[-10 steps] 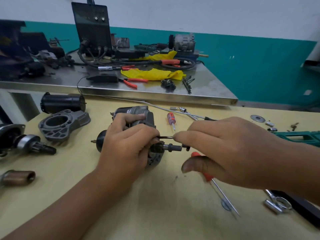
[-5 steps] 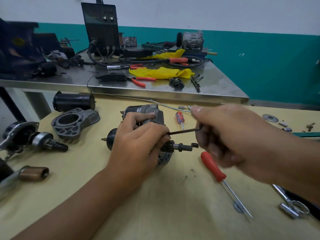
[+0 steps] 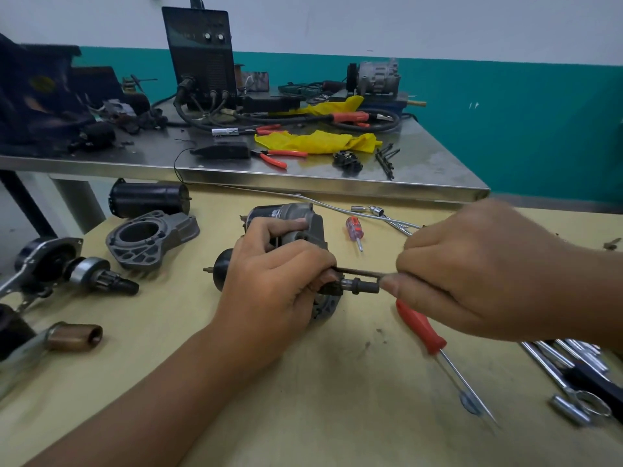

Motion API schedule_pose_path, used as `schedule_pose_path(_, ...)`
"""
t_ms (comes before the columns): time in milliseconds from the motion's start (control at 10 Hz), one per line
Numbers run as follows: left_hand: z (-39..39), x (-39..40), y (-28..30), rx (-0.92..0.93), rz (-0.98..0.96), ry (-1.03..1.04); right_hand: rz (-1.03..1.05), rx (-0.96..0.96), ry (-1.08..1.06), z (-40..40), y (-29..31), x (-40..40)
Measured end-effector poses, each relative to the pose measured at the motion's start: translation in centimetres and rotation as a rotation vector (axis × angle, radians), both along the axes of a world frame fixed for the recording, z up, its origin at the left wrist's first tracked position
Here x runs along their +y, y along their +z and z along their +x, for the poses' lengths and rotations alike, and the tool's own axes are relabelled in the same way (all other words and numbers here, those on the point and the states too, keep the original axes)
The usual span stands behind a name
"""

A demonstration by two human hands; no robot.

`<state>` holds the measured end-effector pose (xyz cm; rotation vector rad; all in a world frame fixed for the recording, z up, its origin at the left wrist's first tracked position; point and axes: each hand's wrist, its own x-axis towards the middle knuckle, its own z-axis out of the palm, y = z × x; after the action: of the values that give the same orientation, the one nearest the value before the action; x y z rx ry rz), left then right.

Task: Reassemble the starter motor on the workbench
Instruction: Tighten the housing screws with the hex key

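The left hand grips the starter motor lying on the yellow desk. The right hand pinches a thin dark bolt running into the motor, just above a red screwdriver.

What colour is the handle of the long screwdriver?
Red, seen in the head view: screwdriver.

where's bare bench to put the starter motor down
Bare patch in front of the left hand, left of the red screwdriver. Another between the copper sleeve and the forearm. Crowded: wrenches at right, housings at left.
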<state>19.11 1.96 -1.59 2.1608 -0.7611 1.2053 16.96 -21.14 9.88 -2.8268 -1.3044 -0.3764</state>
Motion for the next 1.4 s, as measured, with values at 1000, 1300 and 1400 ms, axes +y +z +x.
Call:
schedule_pose_path(1000,-0.1,0.1,0.4,0.040,-0.003,-0.019,0.044,-0.296,0.180,-0.2,0.2,1.1)
schedule_pose_path(1300,0.0,0.0,0.3,-0.002,-0.014,-0.034,1.246,1.398,-0.607,-0.8,-1.2,1.9)
schedule_pose_path(1400,-0.4,0.2,0.8,0.044,0.008,-0.018,0.953,0.808,-0.342,-0.9,-1.2,1.5)
